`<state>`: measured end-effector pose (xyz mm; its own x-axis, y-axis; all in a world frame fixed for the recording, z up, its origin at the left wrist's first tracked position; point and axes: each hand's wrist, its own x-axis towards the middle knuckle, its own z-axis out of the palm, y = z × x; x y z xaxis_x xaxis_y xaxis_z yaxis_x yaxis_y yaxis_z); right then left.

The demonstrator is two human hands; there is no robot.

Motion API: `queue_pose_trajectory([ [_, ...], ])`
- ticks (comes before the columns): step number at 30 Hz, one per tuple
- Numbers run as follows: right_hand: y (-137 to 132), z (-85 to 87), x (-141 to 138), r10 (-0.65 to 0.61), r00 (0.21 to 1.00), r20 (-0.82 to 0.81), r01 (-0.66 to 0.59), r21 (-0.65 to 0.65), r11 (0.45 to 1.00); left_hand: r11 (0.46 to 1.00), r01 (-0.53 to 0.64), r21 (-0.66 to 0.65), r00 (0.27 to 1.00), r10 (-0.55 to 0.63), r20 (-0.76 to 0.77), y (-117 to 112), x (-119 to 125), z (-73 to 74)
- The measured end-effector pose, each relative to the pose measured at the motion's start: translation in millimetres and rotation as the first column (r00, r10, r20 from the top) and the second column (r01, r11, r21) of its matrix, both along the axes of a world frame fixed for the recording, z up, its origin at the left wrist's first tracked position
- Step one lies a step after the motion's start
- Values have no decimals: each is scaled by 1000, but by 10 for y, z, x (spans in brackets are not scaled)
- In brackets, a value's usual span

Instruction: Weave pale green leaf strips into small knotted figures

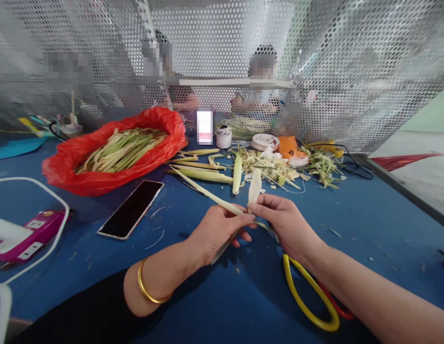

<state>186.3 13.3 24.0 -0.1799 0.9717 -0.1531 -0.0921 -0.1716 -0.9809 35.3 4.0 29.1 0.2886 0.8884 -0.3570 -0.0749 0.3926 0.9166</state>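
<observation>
Above the blue table my left hand (225, 228) is closed, pinching a long pale corn husk strip (211, 195) that sticks out to the upper left. My right hand (279, 217) meets it at the fingertips, with a short, broad corn husk piece (255, 185) upright between thumb and fingers. Where the two pieces meet is partly hidden by the fingers. A thin strip trails below the right hand. Under my right forearm lie scissors (291, 286) with yellow and red handles, their blades out of sight.
A red plastic bag (172, 126) full of husk strips stands at the left, beside a black-screened phone (132, 210). Husk scraps (268, 165), a thread spool (224, 137) and a tape roll (265, 142) lie ahead. A magenta power strip (39, 234) sits far left; people show behind the perforated screen (222, 43).
</observation>
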Motion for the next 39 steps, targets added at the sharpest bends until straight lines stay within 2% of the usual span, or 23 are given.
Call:
queue_pose_trajectory([
  [8, -25, -79, -48, -77, 988, 133, 58, 140, 989, 996, 28, 81, 997, -21, -80, -11, 3, -46],
  [12, -41, -109, -55, -139, 972, 192, 107, 168, 980, 997, 35, 74, 993, -27, -111, -32, 26, -46],
  [19, -47, -124, -44, -220, 934, 282, 134, 295, 946, 998, 49, 40, 995, -45, -94, -37, 30, -43],
  [23, -17, -115, -31, -216, 945, 245, 152, 256, 955, 998, 66, -24, 996, -67, -58, -32, -1, -7],
  [28, 13, -62, -4, -189, 973, 132, 163, 185, 969, 998, -23, -58, 999, 20, -45, -34, -20, 22],
  [33, 13, -75, -9, -187, 977, 105, 174, 125, 977, 992, -74, 105, 986, 88, -141, -46, -3, -31],
  [39, 3, -110, -31, -180, 966, 186, 146, 182, 972, 973, -103, 207, 970, 144, -196, -44, 36, -53],
])
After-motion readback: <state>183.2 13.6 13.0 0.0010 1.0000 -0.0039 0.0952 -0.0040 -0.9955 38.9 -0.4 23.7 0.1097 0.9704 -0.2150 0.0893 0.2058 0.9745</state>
